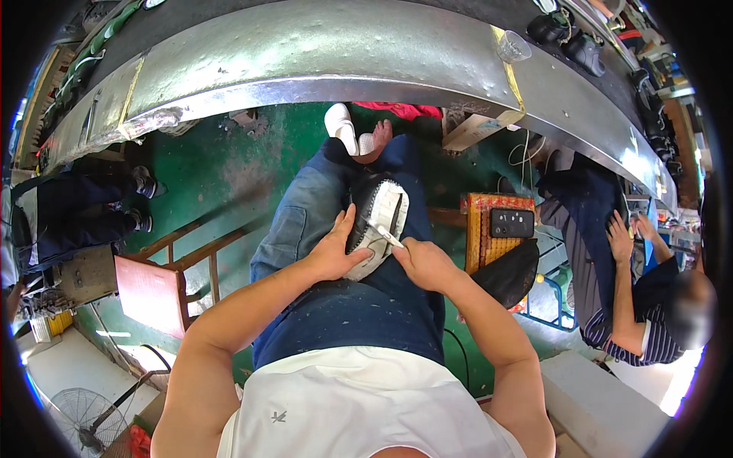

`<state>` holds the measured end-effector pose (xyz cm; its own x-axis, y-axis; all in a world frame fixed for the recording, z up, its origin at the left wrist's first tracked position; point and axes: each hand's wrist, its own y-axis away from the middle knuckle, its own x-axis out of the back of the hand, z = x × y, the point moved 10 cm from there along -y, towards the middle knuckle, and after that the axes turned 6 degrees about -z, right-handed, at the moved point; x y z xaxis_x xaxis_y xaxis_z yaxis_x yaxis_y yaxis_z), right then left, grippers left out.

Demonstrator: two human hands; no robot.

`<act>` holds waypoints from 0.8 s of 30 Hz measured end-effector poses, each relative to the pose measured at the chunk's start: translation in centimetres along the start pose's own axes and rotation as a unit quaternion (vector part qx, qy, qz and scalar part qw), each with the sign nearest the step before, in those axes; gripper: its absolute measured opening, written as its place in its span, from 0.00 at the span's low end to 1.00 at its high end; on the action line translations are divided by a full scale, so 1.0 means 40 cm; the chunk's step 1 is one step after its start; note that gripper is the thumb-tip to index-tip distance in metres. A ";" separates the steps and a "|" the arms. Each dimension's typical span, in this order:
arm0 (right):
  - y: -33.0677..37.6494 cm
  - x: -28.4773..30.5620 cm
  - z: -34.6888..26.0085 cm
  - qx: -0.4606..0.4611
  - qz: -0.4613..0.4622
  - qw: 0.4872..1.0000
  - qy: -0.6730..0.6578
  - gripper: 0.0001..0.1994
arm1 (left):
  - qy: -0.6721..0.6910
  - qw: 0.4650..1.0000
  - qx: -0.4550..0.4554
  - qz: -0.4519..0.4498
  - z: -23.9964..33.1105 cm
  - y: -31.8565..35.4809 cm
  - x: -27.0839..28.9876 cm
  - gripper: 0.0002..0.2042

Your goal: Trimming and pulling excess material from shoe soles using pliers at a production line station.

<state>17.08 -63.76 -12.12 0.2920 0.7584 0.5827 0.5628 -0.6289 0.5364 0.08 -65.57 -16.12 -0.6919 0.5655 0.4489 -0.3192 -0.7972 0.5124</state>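
Note:
A black lasted shoe [364, 204] rests on my lap, its underside turned up. That underside shows a whitish insole with a stitched or pleated black edge around it. My left hand [334, 250] grips the shoe's left side near the lower end, thumb across the underside and fingers along the edge. In my right hand [424, 263] is a slim, pale-handled tool [388, 236], pinched between thumb and fingers. The tool's tip points up and left over the shoe's underside. Its exact kind is too small to make out.
A long metal-topped bench [321, 57] curves across the front, with a clear plastic cup [513, 47] on it. To my right, a stool [481, 248] bears a black phone [512, 223] and a dark flat piece [508, 275]. A co-worker [622, 252] sits beyond; a wooden stool [153, 294] stands left.

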 end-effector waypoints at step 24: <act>0.149 -0.062 0.229 -0.069 0.116 0.841 -0.524 0.28 | -0.025 0.985 -0.167 0.024 0.425 0.095 0.393 0.43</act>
<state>26.80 -67.81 -15.95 0.9435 0.3016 -0.1372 0.3223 -0.7398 0.5906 -1.01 -56.10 5.32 -0.6815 0.5279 0.5068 -0.4876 -0.8440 0.2235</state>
